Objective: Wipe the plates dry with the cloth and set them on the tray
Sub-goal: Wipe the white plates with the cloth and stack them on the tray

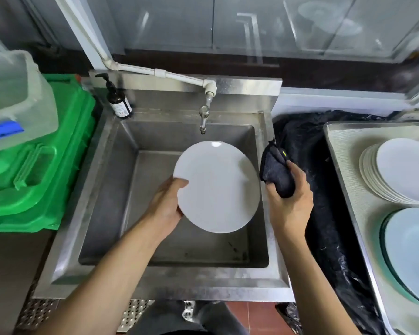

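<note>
My left hand grips a white plate by its left rim and holds it tilted over the steel sink. Just right of the plate, my right hand holds a bunched dark cloth, which lies beside the plate's right edge. On the right, a metal tray carries a stack of white plates and, nearer to me, pale blue-green plates.
A tap hangs over the sink's back, with a dark pump bottle at the back left corner. Green crates and a clear plastic box stand at left. Black plastic sheeting lies between sink and tray.
</note>
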The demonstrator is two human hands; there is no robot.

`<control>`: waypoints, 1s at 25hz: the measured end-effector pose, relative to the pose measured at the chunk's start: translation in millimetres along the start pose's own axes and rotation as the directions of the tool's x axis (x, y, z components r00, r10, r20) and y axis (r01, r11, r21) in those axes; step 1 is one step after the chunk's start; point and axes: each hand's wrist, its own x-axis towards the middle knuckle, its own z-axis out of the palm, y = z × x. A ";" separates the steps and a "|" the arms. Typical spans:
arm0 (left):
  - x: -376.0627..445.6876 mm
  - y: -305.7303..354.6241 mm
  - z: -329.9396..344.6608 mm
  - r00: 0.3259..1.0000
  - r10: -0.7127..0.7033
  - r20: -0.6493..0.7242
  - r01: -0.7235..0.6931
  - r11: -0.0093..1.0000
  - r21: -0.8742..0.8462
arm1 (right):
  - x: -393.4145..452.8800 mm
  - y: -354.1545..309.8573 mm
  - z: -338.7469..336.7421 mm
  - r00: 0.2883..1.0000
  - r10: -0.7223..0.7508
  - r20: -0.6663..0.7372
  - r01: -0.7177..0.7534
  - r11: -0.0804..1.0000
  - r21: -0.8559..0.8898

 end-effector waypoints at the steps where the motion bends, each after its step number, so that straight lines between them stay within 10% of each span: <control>1: -0.6 3.3 1.7 1.000 0.018 -0.007 -0.018 1.000 0.021 | 2.6 -18.8 2.1 0.997 -0.075 -0.009 0.075 0.997 0.004; 6: -8.4 26.9 3.6 0.998 0.067 -0.021 -0.065 0.995 0.075 | -13.5 -79.2 34.9 0.958 -0.253 0.136 0.271 0.954 -0.132; 15: -15.3 55.6 -21.1 0.944 0.305 0.125 -0.325 0.927 0.189 | -48.4 -127.2 75.8 0.823 -0.486 0.296 0.421 0.870 0.258; 21: -16.6 65.0 -28.9 0.943 0.325 0.065 -0.331 0.914 0.235 | -43.6 -133.9 79.3 0.960 -0.260 0.109 0.238 0.954 0.183; 25: -14.9 69.9 -36.3 0.922 0.379 0.081 -0.387 0.891 0.236 | -57.7 -148.2 87.7 0.827 -0.503 0.252 0.431 0.854 0.291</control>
